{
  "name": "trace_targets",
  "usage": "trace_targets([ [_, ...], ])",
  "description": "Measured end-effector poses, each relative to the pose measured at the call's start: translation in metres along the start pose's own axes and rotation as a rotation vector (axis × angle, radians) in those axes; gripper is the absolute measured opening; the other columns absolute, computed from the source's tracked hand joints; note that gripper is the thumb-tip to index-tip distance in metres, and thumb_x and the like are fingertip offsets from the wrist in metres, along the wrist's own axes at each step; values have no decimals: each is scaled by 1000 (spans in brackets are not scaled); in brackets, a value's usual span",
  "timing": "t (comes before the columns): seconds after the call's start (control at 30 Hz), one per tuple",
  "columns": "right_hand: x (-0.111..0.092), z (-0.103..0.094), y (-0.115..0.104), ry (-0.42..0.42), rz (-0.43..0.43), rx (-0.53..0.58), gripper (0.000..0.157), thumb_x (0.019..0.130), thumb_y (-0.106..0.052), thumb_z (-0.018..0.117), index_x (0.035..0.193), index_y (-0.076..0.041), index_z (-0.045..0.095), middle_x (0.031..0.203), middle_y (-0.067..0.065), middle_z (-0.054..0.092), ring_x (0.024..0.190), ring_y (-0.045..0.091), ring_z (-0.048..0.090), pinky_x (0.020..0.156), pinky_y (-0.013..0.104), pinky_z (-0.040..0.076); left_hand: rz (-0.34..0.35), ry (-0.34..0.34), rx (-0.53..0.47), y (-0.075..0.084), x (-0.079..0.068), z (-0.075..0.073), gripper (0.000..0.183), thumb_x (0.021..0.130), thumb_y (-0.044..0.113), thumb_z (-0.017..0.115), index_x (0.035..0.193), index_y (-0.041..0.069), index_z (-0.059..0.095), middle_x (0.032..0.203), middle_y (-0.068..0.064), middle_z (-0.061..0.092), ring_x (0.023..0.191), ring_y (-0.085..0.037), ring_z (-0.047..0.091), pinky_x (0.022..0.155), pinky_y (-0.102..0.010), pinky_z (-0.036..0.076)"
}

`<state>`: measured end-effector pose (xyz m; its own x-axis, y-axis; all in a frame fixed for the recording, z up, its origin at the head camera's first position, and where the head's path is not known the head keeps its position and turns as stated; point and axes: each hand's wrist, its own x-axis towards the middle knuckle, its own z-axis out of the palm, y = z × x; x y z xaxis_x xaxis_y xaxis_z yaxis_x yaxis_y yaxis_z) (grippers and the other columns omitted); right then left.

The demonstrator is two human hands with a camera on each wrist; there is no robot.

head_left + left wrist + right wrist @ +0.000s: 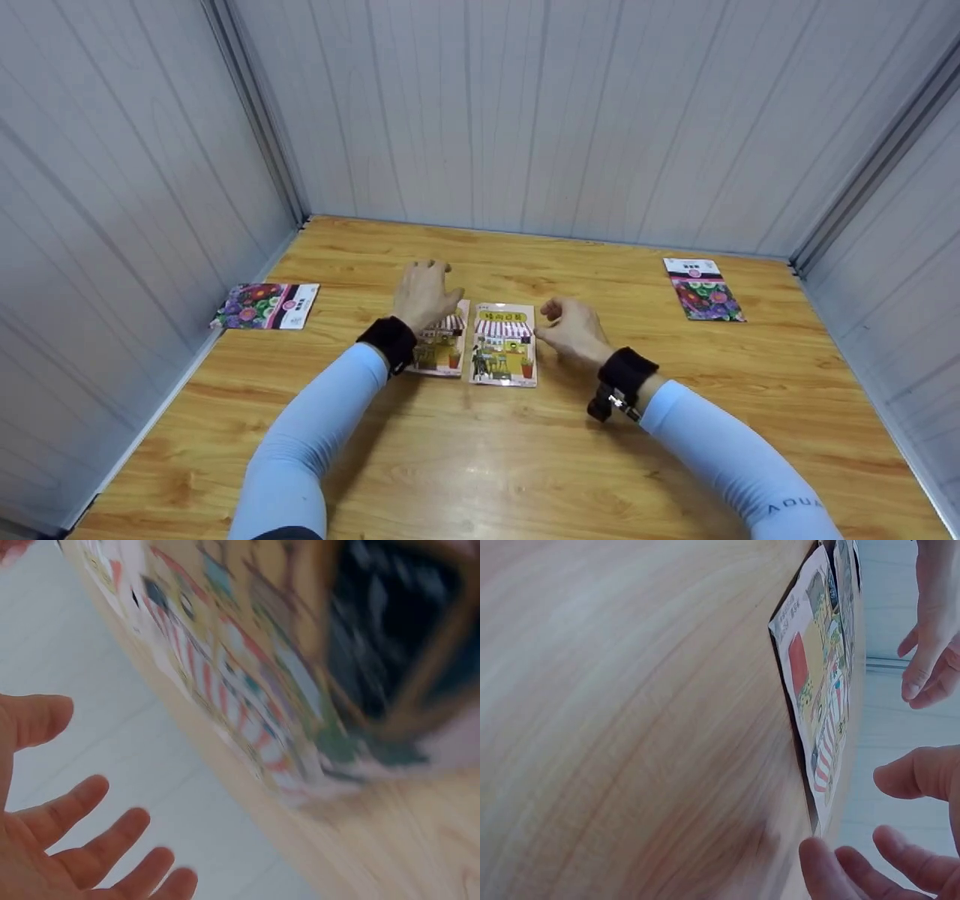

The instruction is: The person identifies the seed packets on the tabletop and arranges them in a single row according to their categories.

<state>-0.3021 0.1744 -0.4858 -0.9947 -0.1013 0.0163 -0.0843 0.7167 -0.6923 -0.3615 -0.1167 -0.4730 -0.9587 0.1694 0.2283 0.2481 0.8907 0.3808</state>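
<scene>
Two flat packets printed with a shop front and striped awning lie side by side on the table, a narrow gap between them. My left hand (426, 292) is over the upper part of the left packet (440, 354), hiding some of it; in the left wrist view its fingers (120, 832) are spread and apart from the blurred packet (225, 682). My right hand (576, 328) is beside the right packet (504, 345), fingers loosely bent and holding nothing. Its fingertips come close to that packet's edge; whether they touch, I cannot tell.
A packet with a flower picture (270, 306) lies sideways at the table's left edge, partly overhanging. Another flower packet (703, 290) lies tilted toward the back right. Pale panel walls (495, 112) enclose the wooden table (480, 465) at the back and both sides.
</scene>
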Motion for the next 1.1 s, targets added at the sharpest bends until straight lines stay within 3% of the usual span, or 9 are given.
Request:
trace_targets([
  [0.17, -1, 0, -1, -5, 5, 4, 56, 93, -23, 87, 141, -2, 68, 145, 25, 71, 130, 42, 71, 112, 56, 59, -59, 42, 31, -20, 6, -6, 68, 104, 46, 75, 154, 1, 61, 158, -28, 60, 149, -49, 53, 122, -64, 51],
  [0.33, -1, 0, -3, -10, 1, 13, 64, 92, -24, 88, 147, -3, 63, 152, 27, 66, 131, 42, 69, 113, 58, 58, -159, 60, 30, -45, 10, -11, 77, 103, 50, 75, 158, 0, 53, 160, -31, 54, 150, -51, 48, 121, -67, 50],
  [0.53, -1, -1, 0, 10, -33, -15, 65, 89, -24, 91, 143, -1, 65, 150, 28, 68, 133, 44, 67, 114, 60, 56, -277, 10, 57, -72, 13, -22, 84, 103, 53, 73, 161, -2, 47, 160, -32, 51, 150, -53, 45, 124, -70, 46],
  [0.83, -3, -1, 1, -7, -15, 1, 67, 86, -21, 95, 144, -3, 65, 151, 25, 68, 135, 43, 66, 114, 60, 57, -425, -58, 98, -104, 16, -33, 87, 104, 53, 70, 161, -8, 44, 162, -39, 46, 154, -58, 41, 121, -75, 46],
  [1.1, -2, -3, 2, 8, -48, 0, 56, 87, -17, 93, 135, 0, 68, 144, 24, 71, 130, 43, 69, 112, 58, 58, -565, -127, 67, -126, 11, -33, 91, 106, 54, 66, 165, -8, 38, 170, -45, 34, 159, -66, 30, 121, -91, 32],
])
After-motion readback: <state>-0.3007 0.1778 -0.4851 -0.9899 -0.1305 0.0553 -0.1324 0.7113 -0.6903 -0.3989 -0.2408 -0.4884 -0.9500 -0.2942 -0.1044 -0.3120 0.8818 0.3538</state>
